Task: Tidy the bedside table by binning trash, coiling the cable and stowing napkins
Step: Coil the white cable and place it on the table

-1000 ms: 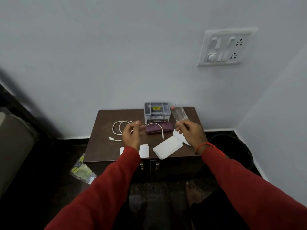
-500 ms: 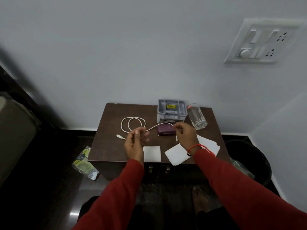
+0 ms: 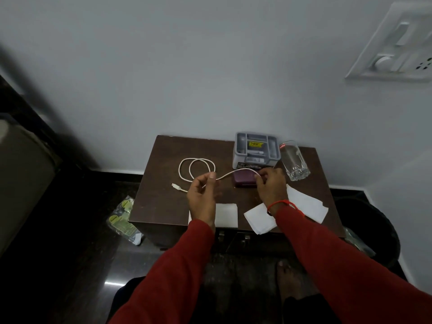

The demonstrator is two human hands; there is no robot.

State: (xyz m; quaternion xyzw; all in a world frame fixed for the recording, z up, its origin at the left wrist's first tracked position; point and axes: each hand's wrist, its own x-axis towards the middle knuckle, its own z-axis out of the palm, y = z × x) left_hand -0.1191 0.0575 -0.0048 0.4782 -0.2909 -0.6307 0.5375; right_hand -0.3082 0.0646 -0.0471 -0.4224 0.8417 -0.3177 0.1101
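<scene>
- Since half a second ago, our hands have pulled apart, and the white cable [image 3: 236, 172] is now stretched in a soft wave between them.
- Our left hand [image 3: 203, 195] pinches the cable between thumb and finger near the loops. Our right hand [image 3: 271, 183] pinches the other end, just over the purple case [image 3: 244, 181].
- Two loose loops of the cable lie on the bedside table [image 3: 161, 183], and its small plug rests on the wood to the left of our left hand.
- We think the coiling has only just begun, because most of the cable is not wound up yet.
- Three white napkins [image 3: 225, 215] lie flat near the front edge, so they are not put away yet.
- One plastic wrapper [image 3: 124, 219] with yellow and green print lies on the floor beside the table. We think it is trash for the black bin [image 3: 378, 230] on the right.
- We see a yellow sticker on the grey organizer box [image 3: 256, 148], but we cannot read its words.
- We see a small red label at the rim of the glass [image 3: 295, 163], too tiny to read.
</scene>
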